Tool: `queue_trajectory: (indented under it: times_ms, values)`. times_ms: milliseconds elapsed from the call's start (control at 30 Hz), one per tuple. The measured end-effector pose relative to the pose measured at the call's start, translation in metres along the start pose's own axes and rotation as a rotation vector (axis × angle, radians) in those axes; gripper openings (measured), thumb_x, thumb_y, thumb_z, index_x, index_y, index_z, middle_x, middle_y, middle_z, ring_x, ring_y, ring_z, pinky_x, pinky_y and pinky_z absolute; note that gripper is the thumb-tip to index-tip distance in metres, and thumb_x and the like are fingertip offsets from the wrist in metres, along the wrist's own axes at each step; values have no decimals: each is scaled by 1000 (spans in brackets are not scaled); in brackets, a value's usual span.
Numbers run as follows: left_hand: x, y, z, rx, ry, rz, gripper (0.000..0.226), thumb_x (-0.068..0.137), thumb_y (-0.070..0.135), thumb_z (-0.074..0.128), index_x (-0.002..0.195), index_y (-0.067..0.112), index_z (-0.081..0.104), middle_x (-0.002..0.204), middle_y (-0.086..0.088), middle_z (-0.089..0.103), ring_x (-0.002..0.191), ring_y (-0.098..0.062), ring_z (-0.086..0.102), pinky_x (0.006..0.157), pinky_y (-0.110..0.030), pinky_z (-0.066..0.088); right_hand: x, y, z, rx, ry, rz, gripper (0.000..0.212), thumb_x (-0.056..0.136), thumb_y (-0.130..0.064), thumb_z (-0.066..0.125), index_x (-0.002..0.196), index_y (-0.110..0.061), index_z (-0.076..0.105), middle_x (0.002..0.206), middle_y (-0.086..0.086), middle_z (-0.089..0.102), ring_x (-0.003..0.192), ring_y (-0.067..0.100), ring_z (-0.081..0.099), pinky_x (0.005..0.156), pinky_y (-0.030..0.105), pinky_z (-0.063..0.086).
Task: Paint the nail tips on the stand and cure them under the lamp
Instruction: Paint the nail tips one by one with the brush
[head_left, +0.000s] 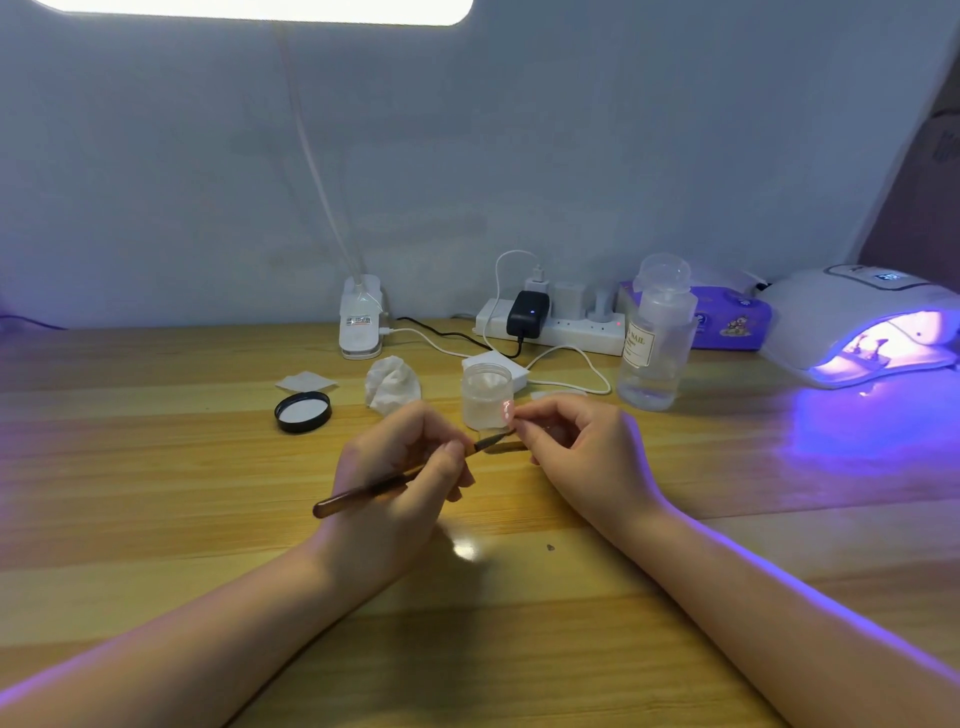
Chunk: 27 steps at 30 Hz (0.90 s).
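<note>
Left hand: my left hand (405, 467) has its fingers curled round the brush (395, 483), handle trailing back toward my wrist, bristle end pointing right
Right hand: my right hand (576, 441) pinches the brush tip between thumb and forefinger; whether a bit of wipe sits in that pinch, I cannot tell
Lamp: the curing lamp (852, 322) sits at the far right edge of the worktop (156, 519), lit violet; its display is too blurred to read
Nail tips: the stand with nail tips (870, 349) is inside the lamp mouth; so painting looks done and curing seems under way
Jar: open jar (487, 397) just beyond my fingers; its black lid (303, 411) lies apart to the left
Clutter: crumpled tissue (392, 384) and clear pump bottle (657, 338) toward the far edge
Left to do: my guess, finish cleaning the brush, cap the jar, take the stand out
</note>
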<state>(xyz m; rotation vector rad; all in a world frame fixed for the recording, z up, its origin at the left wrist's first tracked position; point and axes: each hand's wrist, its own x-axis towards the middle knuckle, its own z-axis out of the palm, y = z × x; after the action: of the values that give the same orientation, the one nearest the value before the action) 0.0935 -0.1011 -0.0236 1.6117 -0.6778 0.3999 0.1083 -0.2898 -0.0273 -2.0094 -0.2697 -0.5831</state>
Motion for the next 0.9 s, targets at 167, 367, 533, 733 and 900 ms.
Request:
queue_trajectory:
  times_ms: [167,367,533,733,900]
  values:
    - [1,1,2,37,66,22,11,88,29,55,87,23,64,76,2,70,66,-13,67,60,-20,52,1,1,0,22,-8,-2,11,85,-16,70,96,-18,74,69,-6,67,63,13,62,60,28,54]
    - [2,-2,2,52,32,-6,8,88,33,57,88,30,65,81,2,72,72,-12,67,64,-17,50,0,0,2,46,-33,-3,10,85,-14,70,95,-17,73,74,-9,69,66,6,63,63,25,55]
    - [2,-3,-1,74,-16,55,9,88,28,56,85,29,64,75,0,70,70,-15,65,63,-26,52,0,-1,2,43,-29,-8,11,85,-10,69,94,-14,73,75,-3,69,66,12,63,65,36,56]
    - [0,-2,-1,88,16,92,11,88,26,53,83,27,63,71,4,68,65,-11,64,60,-23,50,0,-2,0,28,-39,-34,12,86,-10,68,97,-13,72,74,-5,68,66,7,62,63,27,55]
    - [3,-4,1,208,68,116,7,91,30,55,91,31,62,80,10,70,72,-11,67,61,-28,53,0,-3,1,28,-37,-32,11,86,-12,68,96,-15,73,71,-9,66,61,5,57,58,23,51]
